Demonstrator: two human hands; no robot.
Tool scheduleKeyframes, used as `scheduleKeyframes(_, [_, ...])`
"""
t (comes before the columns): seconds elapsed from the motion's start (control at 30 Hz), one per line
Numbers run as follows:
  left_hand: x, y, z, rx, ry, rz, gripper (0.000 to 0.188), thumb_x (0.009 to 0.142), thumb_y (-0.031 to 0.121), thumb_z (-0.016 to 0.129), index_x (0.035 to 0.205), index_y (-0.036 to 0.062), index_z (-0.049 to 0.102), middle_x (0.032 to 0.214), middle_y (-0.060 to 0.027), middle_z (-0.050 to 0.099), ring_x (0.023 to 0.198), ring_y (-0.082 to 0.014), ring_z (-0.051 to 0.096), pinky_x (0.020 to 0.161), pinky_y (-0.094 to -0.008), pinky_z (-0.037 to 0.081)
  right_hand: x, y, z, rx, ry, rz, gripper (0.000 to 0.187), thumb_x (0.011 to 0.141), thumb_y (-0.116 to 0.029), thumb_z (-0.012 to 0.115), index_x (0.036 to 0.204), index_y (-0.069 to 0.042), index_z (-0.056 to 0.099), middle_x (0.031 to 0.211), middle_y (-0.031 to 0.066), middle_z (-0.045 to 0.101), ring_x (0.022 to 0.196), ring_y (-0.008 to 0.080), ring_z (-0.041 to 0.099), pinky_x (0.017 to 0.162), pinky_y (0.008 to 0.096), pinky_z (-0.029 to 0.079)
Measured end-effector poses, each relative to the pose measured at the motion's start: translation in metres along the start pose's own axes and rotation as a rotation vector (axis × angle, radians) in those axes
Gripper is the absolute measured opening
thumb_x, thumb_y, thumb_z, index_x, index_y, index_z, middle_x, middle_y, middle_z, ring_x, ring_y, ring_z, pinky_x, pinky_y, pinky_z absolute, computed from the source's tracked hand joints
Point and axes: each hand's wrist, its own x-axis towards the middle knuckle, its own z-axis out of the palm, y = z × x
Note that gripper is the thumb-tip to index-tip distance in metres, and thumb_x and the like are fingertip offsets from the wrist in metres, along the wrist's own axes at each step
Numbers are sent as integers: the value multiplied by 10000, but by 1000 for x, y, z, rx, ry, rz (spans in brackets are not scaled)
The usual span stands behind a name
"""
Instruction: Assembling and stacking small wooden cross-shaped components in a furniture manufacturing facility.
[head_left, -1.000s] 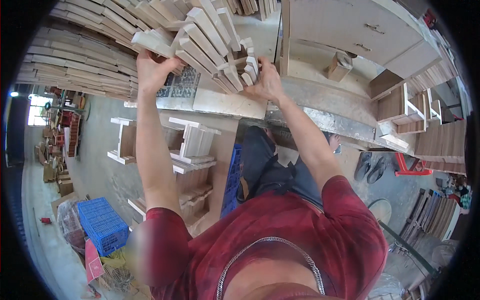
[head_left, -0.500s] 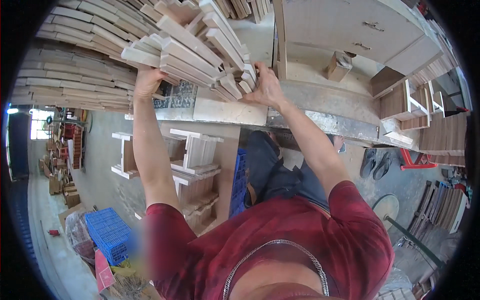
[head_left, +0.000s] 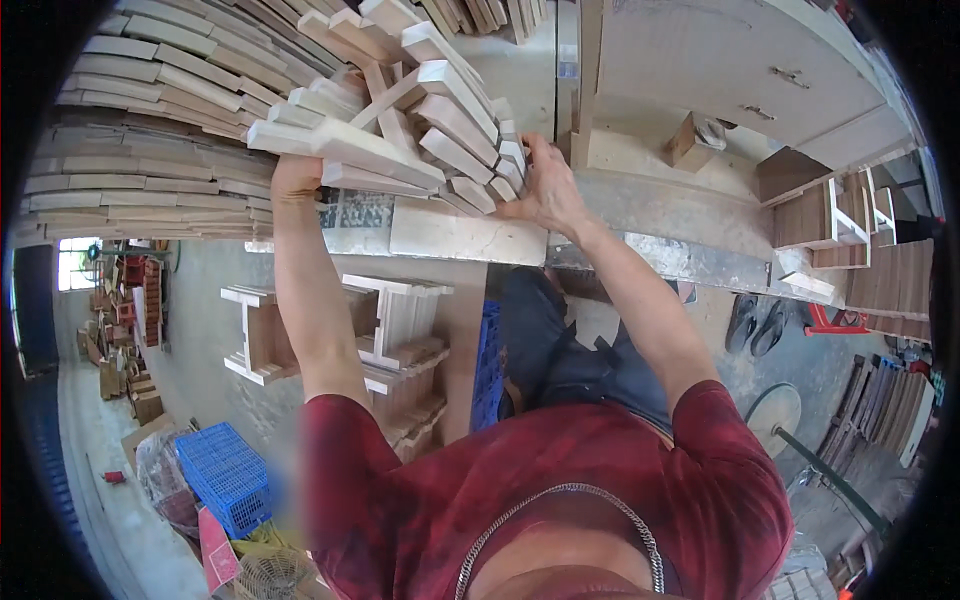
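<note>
Nearest me, the person's right hand (head_left: 548, 190) was cupped around the near right end of a jumbled bundle of sticks (head_left: 460, 125), thumb low and fingers higher, its grip spread about as wide as several of them. The left hand (head_left: 297, 178) went in under the bundle's left side, its fingers out of sight, so I could not tell how tight that grip was. The sticks stood between the two hands, over the bench (head_left: 465, 235); whether it bore their weight I couldn't make out. They had not been squared up: ends fanned out, and one or two lay aslant across the others. Past them on the left, a high stack (head_left: 150, 120) looked finished by comparison, its pieces laid in close, fairly even courses. By my judgement, then, the ordering was done there and left undone in the bundle. Farther off to the right stood a cabinet (head_left: 720, 60).
</note>
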Motion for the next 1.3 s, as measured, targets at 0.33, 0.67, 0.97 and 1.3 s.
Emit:
scheduleKeyframes(0.33, [41, -37, -34, -130, 93, -28, 943, 660, 103, 842, 1489, 15, 400, 1416, -97, 546, 1300, -247, 534, 1068, -374, 451, 0, -3, -2, -64, 10, -64, 991, 542, -281, 882, 1367, 11, 417, 1227, 277, 583, 1148, 449, 532, 997, 482, 468])
scheduleKeyframes(0.67, [58, -61, -43, -247, 220, -45, 927, 675, 120, 851, 1485, 23, 411, 1403, -96, 558, 1284, -240, 548, 1047, -370, 470, 0, -1, 2, -49, 23, -78, 974, 575, -289, 879, 1371, 11, 405, 1231, 287, 553, 1188, 456, 527, 1023, 489, 451])
scheduleKeyframes(0.97, [16, -57, 11, -421, 68, -18, 885, 700, 149, 860, 1469, 38, 436, 1356, -91, 588, 1209, -222, 588, 980, -356, 503, 0, 0, -3, -89, 7, -107, 942, 627, -306, 867, 1371, 15, 388, 1198, 284, 562, 1177, 458, 531, 1004, 491, 466])
scheduleKeyframes(1.3, [-3, -53, -16, -295, -118, -94, 716, 741, 136, 828, 1383, 49, 522, 1200, -62, 661, 934, -162, 665, 765, -296, 541, 2, -16, -4, -210, -98, -110, 1009, 586, -286, 921, 1356, 74, 378, 1229, 264, 552, 1180, 438, 522, 1025, 473, 450])
